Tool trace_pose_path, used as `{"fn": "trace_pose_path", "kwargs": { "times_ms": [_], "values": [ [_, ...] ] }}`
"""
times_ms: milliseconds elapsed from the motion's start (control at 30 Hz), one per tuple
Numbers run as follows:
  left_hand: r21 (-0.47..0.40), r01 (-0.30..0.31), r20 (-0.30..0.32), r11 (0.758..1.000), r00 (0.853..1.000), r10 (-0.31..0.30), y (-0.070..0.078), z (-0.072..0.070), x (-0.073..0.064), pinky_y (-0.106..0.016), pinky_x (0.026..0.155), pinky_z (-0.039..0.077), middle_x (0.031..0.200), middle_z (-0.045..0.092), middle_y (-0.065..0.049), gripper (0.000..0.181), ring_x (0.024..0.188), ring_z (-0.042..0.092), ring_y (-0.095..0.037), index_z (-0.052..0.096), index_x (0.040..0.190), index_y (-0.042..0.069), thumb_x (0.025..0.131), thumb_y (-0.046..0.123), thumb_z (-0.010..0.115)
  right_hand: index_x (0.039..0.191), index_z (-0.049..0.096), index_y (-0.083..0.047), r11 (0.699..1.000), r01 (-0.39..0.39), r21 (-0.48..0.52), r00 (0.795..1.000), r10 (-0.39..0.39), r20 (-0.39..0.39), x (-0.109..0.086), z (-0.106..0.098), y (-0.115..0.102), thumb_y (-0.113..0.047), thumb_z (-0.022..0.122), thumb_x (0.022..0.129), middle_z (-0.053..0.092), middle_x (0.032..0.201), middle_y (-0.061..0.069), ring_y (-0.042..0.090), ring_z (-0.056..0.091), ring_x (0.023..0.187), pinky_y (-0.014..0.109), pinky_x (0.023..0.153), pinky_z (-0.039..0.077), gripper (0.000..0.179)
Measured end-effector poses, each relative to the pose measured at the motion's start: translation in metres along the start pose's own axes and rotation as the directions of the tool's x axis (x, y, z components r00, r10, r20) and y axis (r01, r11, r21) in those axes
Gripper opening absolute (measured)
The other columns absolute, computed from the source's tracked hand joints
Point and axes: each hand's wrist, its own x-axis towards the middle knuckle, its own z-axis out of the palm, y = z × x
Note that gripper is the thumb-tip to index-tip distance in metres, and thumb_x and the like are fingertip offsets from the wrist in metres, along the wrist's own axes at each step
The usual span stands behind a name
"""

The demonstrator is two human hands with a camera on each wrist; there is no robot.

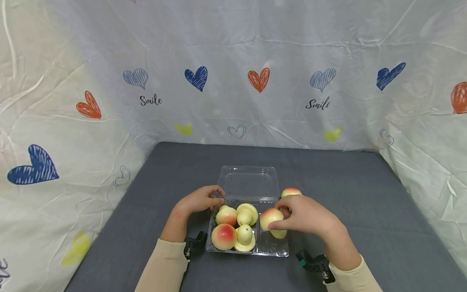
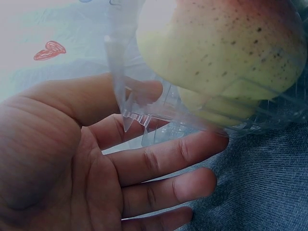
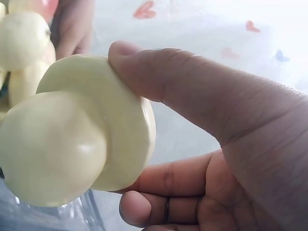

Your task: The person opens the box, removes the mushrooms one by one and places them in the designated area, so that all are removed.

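My right hand [image 1: 310, 215] pinches a squat pear-shaped fruit [image 1: 270, 217] between thumb and fingers, above the right compartment of a clear plastic container [image 1: 271, 248]. The right wrist view shows the fruit's pale, narrow knob [image 3: 53, 149] pointing away from the palm; its broad end is blushed red. My left hand [image 1: 198, 200] holds the container's back left edge, thumb and fingers on either side of the plastic wall [image 2: 118, 57]. Several similar fruits [image 1: 224, 237] fill the left compartment, some knob up, others red end up.
Attached at the container's back, the clear lid [image 1: 248, 180] lies open on the dark grey cloth [image 1: 175, 170]. Another blushed fruit [image 1: 291, 191] is behind my right hand, partly hidden. A white curtain [image 1: 226, 105] printed with hearts hangs behind the table.
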Motion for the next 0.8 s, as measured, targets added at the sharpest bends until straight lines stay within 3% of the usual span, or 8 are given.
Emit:
{"fn": "trace_pose_path", "kwargs": {
  "times_ms": [300, 800],
  "values": [
    [0.003, 0.002, 0.000, 1.000, 1.000, -0.002, 0.000, -0.001, 0.000, -0.042, 0.073, 0.050, 0.092, 0.070, -0.003, 0.031, 0.077, 0.064, -0.023, 0.062, 0.129, 0.007, 0.103, 0.024, 0.064, 0.070, 0.048, -0.019, 0.999, -0.035, 0.019, 0.996, 0.036, -0.085, -0.008, -0.012, 0.009, -0.058, 0.082, 0.081, 0.037, 0.061, -0.012, 0.002, 0.034, 0.054, 0.024, 0.054, 0.032, 0.053],
    [-0.003, 0.004, -0.007, 1.000, 1.000, -0.004, -0.001, 0.001, 0.000, -0.044, 0.073, 0.051, 0.093, 0.069, -0.005, 0.029, 0.076, 0.063, -0.023, 0.062, 0.127, 0.008, 0.102, 0.023, 0.065, 0.069, 0.050, -0.020, 0.989, -0.142, 0.031, 0.981, 0.145, -0.131, -0.018, -0.030, 0.022, -0.060, 0.080, 0.083, 0.040, 0.064, -0.009, 0.008, 0.038, 0.058, 0.026, 0.055, 0.032, 0.052]
  ]
}}
